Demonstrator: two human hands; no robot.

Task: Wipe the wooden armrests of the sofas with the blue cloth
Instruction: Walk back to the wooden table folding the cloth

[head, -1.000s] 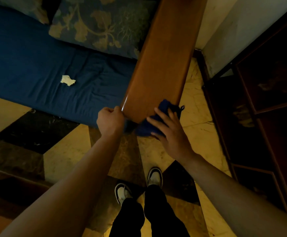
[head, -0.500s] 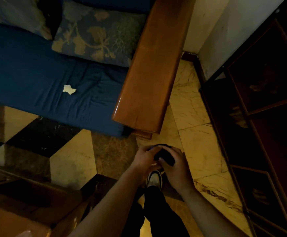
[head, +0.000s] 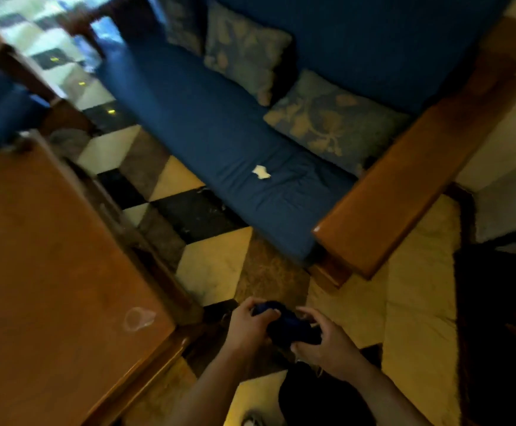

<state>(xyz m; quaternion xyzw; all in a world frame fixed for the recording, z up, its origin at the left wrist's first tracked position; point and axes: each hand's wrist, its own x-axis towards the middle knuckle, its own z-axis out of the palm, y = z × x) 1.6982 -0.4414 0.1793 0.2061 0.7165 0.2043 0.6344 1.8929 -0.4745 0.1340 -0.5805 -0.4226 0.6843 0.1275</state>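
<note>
Meanwhile, the blue cloth (head: 290,325) was bunched between both hands, left hand (head: 252,329) and right hand (head: 324,342), fingers closed on it, well short of the wooden armrest (head: 404,186) ahead; wiping evidently remained for other armrests.

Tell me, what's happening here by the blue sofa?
A person stands on the tiled floor holding a bunched dark blue cloth between the left hand and the right hand, away from the furniture. The long polished wooden armrest of the blue sofa is not being touched at this moment. A small white scrap lies on the seat cushion.
</note>
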